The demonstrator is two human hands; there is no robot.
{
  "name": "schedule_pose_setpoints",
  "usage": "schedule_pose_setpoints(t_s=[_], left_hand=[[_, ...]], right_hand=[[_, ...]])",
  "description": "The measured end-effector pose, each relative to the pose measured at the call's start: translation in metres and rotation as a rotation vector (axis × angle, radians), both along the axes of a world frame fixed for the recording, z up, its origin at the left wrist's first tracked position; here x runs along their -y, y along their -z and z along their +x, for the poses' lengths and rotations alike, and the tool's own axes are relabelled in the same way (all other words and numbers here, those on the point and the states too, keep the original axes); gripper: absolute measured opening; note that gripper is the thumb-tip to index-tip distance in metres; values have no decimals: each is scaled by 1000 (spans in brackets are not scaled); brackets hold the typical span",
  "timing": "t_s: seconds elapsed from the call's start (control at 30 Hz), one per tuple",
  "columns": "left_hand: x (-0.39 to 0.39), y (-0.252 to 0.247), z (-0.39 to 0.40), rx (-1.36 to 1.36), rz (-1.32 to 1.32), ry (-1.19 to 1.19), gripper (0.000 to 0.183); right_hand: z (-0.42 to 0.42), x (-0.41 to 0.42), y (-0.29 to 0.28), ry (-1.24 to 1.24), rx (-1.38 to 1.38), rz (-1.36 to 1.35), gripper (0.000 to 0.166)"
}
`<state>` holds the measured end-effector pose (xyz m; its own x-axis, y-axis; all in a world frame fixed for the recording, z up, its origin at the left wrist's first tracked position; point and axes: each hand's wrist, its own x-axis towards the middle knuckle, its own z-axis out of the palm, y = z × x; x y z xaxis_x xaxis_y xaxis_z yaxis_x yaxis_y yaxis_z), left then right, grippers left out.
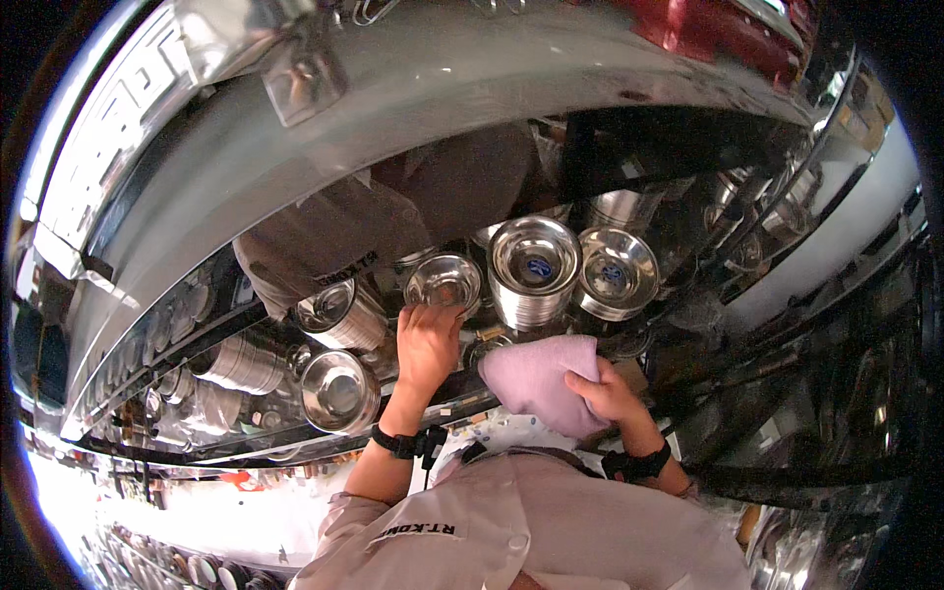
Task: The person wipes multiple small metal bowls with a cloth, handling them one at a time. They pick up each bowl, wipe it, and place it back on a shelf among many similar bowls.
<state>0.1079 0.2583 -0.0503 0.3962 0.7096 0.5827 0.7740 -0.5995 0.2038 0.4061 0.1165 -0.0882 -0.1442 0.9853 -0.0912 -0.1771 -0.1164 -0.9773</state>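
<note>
My left hand (428, 350) is at the near rim of a shiny stainless steel bowl (441, 279), its fingers bent over the edge and the thumb hidden. A folded pink-lilac cloth (542, 383) is gripped in my right hand (608, 391), thumb on top. Just beyond the cloth stands a stack of steel bowls (535, 258), the uppermost with a blue sticker inside. Right of it is another stickered steel bowl stack (618, 273). To the left of my left hand are a tilted stack of steel bowls (339, 313) and a separate steel bowl (341, 391).
A broad glossy panel (472, 88) overhangs the shelf and its lower part mirrors my shirt. More stacked steelware (243, 365) fills the left side. At the upper right sits a red shiny object (726, 37). The shelf's front edge (464, 404) runs close to my body.
</note>
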Motion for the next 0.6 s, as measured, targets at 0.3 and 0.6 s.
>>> schedule_pose_setpoints(t_s=[0.3, 0.6], left_hand=[[4, -21, -6, 120, 101, 48, 13], [51, -50, -19, 984, -309, 263, 11]], right_hand=[[-4, 3, -20, 25, -27, -142, 44], [-16, 10, -46, 216, -287, 134, 48]])
